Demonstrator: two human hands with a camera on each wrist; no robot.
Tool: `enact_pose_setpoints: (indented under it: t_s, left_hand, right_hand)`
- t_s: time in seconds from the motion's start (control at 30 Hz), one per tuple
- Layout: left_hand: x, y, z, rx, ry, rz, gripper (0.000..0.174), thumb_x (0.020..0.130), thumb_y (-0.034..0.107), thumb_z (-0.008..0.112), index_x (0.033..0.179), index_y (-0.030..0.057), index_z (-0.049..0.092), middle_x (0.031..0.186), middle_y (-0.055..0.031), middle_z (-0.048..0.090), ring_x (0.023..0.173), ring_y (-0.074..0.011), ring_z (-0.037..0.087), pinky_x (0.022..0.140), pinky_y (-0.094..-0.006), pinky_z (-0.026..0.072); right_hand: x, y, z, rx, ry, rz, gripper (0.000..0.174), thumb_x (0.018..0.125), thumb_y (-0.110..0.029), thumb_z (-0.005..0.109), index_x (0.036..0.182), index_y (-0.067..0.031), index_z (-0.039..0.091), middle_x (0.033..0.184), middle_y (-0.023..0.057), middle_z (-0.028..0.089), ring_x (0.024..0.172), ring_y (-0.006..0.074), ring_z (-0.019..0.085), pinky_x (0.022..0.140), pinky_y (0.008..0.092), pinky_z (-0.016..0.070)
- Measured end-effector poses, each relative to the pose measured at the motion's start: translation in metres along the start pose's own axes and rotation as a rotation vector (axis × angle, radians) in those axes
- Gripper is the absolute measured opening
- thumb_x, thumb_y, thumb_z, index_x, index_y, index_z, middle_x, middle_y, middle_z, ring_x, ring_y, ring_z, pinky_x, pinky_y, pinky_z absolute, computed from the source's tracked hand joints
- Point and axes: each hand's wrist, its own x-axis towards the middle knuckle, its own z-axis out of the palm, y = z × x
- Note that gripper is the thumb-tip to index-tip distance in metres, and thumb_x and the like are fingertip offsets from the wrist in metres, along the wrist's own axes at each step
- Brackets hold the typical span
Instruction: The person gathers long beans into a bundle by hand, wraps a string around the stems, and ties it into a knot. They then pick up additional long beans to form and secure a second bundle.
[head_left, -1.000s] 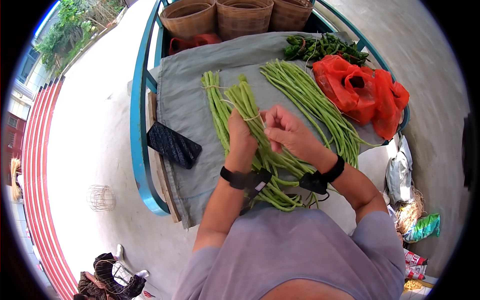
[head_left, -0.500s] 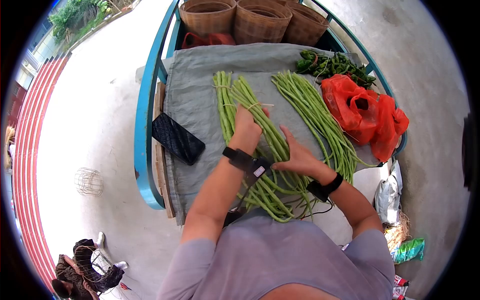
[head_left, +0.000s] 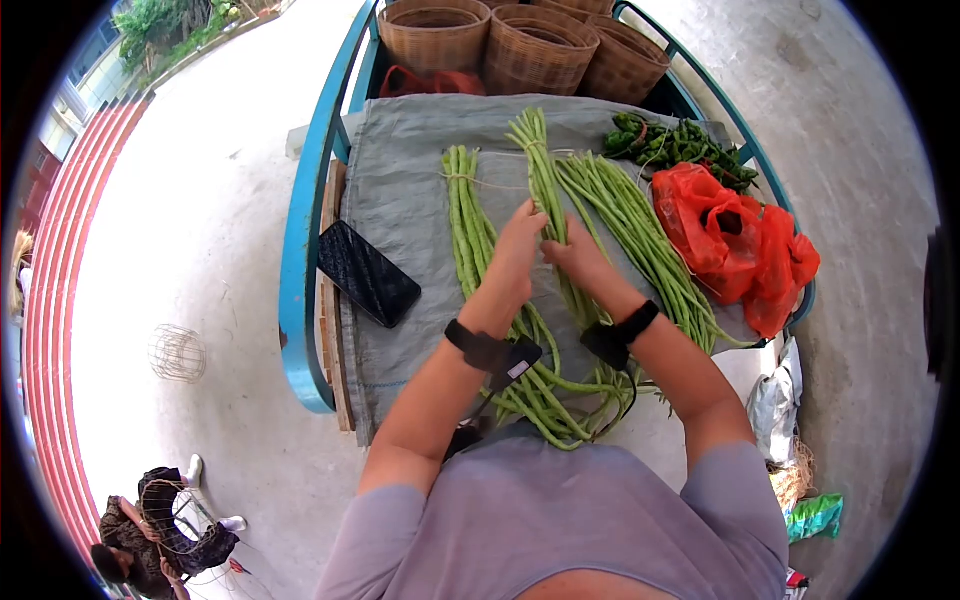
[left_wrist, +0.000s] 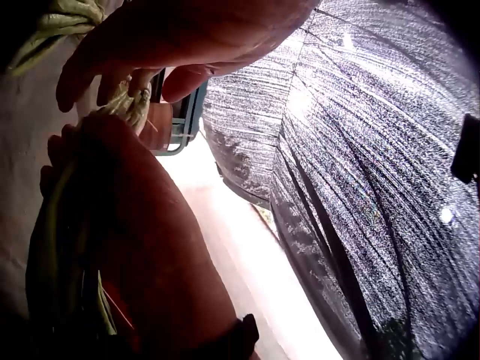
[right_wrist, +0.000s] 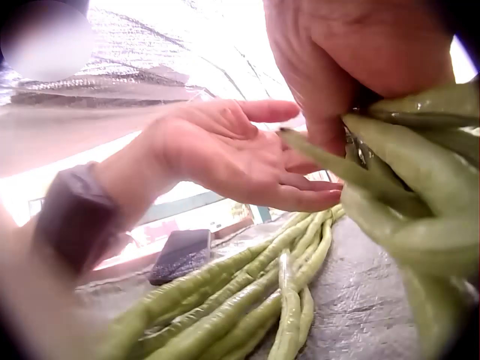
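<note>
A bundle of long green beans point(head_left: 540, 160) lies lengthwise in the middle of the grey cloth point(head_left: 400, 170). My right hand point(head_left: 568, 250) grips it about a third of the way down; in the right wrist view its fingers point(right_wrist: 337, 60) curl round the beans point(right_wrist: 420, 217). My left hand point(head_left: 527, 228) is against the bundle's left side. Its palm point(right_wrist: 247, 161) is open with straight fingers whose tips touch the beans. A second bundle, tied with string point(head_left: 462, 200), lies just to the left. Loose long beans point(head_left: 630, 220) lie to the right.
A black phone point(head_left: 368, 272) lies at the cloth's left edge by the blue cart rail point(head_left: 305, 230). Red plastic bags point(head_left: 730, 235) and green peppers point(head_left: 680, 140) are at the right, wicker baskets point(head_left: 435, 30) at the far end. A wire basket point(head_left: 177, 352) stands on the ground.
The middle bundle has been slid farther up the cloth. My right hand went from lying flat on the beans to gripping them, and my left hand let go and opened.
</note>
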Motion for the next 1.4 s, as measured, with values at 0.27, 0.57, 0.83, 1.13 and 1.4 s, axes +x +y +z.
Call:
enact_pose_setpoints:
  t_s: [0.27,0.57,0.83,1.13,1.4]
  left_hand:
    - [-0.015,-0.018,-0.019,0.079,0.173,0.029,0.057,0.092,0.024,0.053,0.141,-0.001,0.038,0.145,-0.0117,0.041,0.134,-0.0232,0.034,0.106,-0.0343,0.0275]
    - [0.003,-0.049,-0.035,1.193,-0.282,-0.028,0.075,0.091,0.056,0.049,0.147,0.0098,0.03,0.152,-0.0187,0.027,0.143,-0.0409,0.012,0.114,-0.0508,0.018]
    - [-0.006,-0.035,-0.039,0.964,-0.234,-0.01,0.073,0.092,0.041,0.058,0.146,0.0015,0.028,0.149,-0.023,0.03,0.136,-0.0329,0.033,0.106,-0.042,0.0345]
    - [-0.036,-0.009,0.019,-0.388,0.062,-0.271,0.06,0.095,0.034,0.056,0.13,-0.0096,0.036,0.12,-0.0208,0.05,0.108,-0.0334,0.056,0.091,-0.0477,0.0487]
    - [-0.036,-0.048,0.025,-0.611,0.134,-0.102,0.026,0.102,0.025,0.043,0.114,0.0032,0.05,0.074,0.0022,0.047,0.064,-0.0118,0.043,0.058,-0.0292,0.0408]
  right_hand:
    - [0.016,0.013,0.026,-0.596,-0.133,-0.06,0.048,0.076,-0.03,0.068,0.111,-0.0026,0.053,0.106,0.0239,0.06,0.103,0.0408,0.053,0.083,0.0492,0.0436]
    - [-0.036,-0.005,-0.056,-1.114,0.121,0.273,0.043,0.078,-0.031,0.067,0.11,-0.0053,0.054,0.107,0.0194,0.064,0.096,0.0387,0.059,0.083,0.0481,0.0459]
    - [-0.057,0.007,-0.09,-0.382,0.273,0.171,0.021,0.086,-0.022,0.062,0.092,-0.0059,0.05,0.078,0.0081,0.059,0.076,0.0205,0.061,0.066,0.0342,0.0472]
    - [-0.163,-0.046,-0.087,-0.393,-0.124,-0.426,0.03,0.082,-0.011,0.068,0.109,-0.0081,0.055,0.082,0.0032,0.056,0.065,0.0126,0.056,0.056,0.0277,0.0451]
    - [-0.208,-0.038,-0.126,-0.423,-0.295,-0.251,0.026,0.086,-0.025,0.066,0.108,-0.0118,0.061,0.081,0.011,0.062,0.072,0.0332,0.06,0.063,0.036,0.0484]
